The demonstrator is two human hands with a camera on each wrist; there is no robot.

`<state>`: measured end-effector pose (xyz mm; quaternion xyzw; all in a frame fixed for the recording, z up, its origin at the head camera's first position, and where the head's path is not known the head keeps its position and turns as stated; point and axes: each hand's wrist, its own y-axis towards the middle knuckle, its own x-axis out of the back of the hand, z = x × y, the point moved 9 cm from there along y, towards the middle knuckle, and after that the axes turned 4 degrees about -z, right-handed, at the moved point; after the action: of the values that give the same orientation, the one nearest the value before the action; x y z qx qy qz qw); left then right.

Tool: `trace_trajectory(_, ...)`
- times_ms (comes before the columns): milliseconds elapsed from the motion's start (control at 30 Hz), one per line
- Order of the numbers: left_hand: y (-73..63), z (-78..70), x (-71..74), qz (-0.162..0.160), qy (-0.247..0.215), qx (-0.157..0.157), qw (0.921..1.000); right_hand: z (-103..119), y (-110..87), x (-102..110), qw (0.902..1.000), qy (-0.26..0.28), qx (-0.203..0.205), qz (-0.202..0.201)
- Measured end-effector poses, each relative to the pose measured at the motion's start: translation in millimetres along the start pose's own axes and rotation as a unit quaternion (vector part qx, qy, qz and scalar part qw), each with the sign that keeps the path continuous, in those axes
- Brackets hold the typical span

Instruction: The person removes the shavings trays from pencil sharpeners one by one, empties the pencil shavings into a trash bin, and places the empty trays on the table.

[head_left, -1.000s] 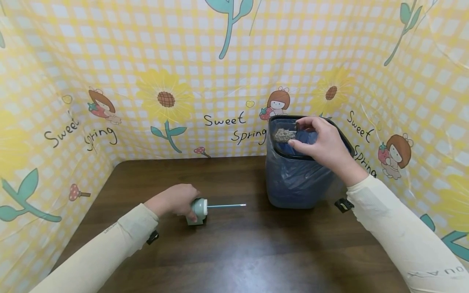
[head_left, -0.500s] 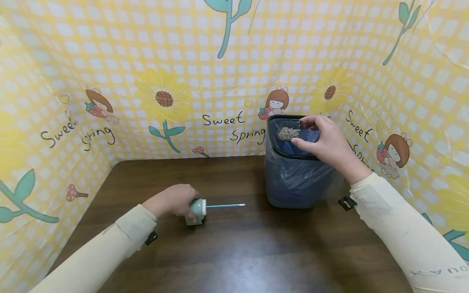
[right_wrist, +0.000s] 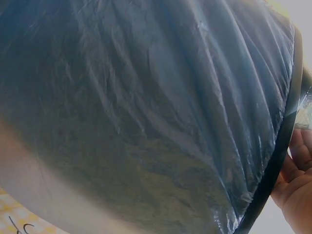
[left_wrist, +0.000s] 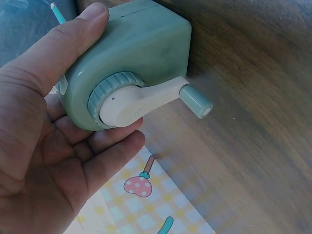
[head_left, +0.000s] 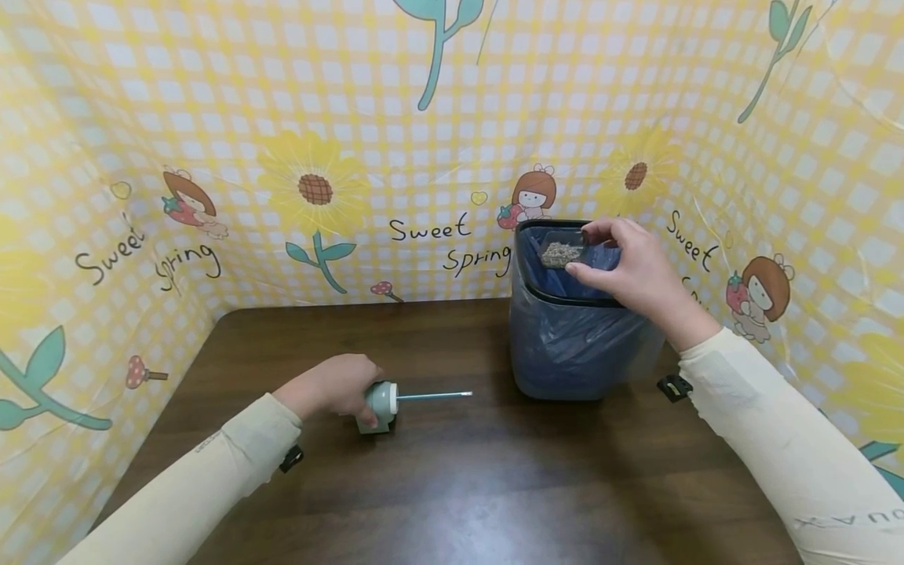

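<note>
In the head view my left hand (head_left: 339, 386) grips a green pencil sharpener (head_left: 384, 404) low over the table. A light blue pencil (head_left: 434, 395) sticks out of it toward the right. The left wrist view shows the sharpener's white crank (left_wrist: 141, 102) with a green knob, my thumb across the body and fingers underneath. My right hand (head_left: 639, 271) pinches a small clear shavings drawer (head_left: 567, 237) by its end, above the bin's opening. Grey pencil shavings (head_left: 560, 253) lie in it. In the right wrist view the bin covers most of that hand.
The bin (head_left: 565, 353), black-rimmed and lined with a bluish plastic bag, stands at the back right of the brown wooden table (head_left: 438, 479). A yellow checked cloth (head_left: 424, 157) with printed flowers hangs behind and along both sides.
My right hand has shifted slightly to the right with the drawer, which still holds the shavings over the bin. My left hand and the sharpener have stayed in place.
</note>
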<state>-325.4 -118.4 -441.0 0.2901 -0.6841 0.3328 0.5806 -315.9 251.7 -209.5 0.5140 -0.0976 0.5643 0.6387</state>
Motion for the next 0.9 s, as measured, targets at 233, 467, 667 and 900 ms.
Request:
trace_trajectory(233, -0.6, 2.2, 0.1, 0.001, -0.007, 0.004, 1.0, 0.0, 1.3, 2.1, 0.9999, -0.014, 0.004, 0.003)
trace_trajectory(467, -1.3, 1.4, 1.7, -0.002, 0.006, 0.001, 1.0, -0.1, 1.9, 3.1, 0.9995, -0.029, 0.005, 0.008)
trace_trajectory(667, -1.6, 1.6, 1.4, 0.001, -0.003, 0.005, 1.0, -0.3, 2.3, 5.0, 0.999, -0.041, 0.011, 0.01)
trace_trajectory(900, -1.1, 2.7, 0.0, 0.002, -0.008, 0.005, 1.0, -0.9, 3.5, 6.4, 0.9982, -0.056, 0.014, 0.017)
